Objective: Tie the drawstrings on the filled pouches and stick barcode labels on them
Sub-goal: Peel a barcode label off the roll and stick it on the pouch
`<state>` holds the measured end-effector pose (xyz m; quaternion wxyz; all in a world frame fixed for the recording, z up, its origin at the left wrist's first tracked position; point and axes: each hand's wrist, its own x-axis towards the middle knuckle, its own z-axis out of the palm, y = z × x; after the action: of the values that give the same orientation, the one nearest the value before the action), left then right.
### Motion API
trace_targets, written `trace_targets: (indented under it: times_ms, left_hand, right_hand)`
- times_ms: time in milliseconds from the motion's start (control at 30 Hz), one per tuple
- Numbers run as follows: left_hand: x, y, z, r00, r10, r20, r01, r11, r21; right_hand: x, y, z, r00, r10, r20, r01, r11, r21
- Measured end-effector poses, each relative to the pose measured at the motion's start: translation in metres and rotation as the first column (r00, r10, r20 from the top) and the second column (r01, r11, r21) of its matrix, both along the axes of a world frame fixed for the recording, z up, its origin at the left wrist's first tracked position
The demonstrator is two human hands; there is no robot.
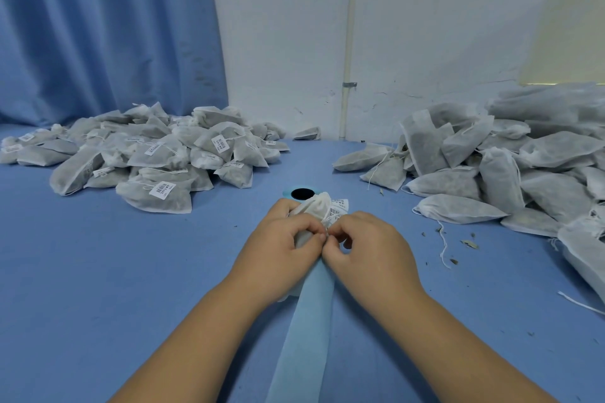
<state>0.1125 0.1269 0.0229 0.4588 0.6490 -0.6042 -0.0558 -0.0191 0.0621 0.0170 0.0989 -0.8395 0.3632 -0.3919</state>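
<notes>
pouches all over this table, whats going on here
A person is working on one pouch at the middle of the blue table. The left hand grips it while the right hand pinches at its neck, apparently at the drawstring. A label roll lies just behind, and its blue strip runs back under the hands. The left pile carries barcode labels. The right pile shows none, with strings loose.
</notes>
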Motion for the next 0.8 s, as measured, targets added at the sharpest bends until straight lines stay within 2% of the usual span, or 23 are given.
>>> trace_targets:
  times_ms: [600,800]
  left_hand:
    - [0.0022,0.0008,-0.0001,1.000,-0.019,0.012,0.019,1.000,0.007]
    - [0.0048,0.0015,0.0013,0.998,0.020,-0.057,-0.019,1.000,0.023]
  right_hand:
    - [-0.0020,-0.0019,0.0030,0.993,0.046,0.107,-0.061,0.987,0.147]
    - [-0.0020,-0.0052,0.0041,0.952,-0.003,0.306,-0.110,0.930,0.351]
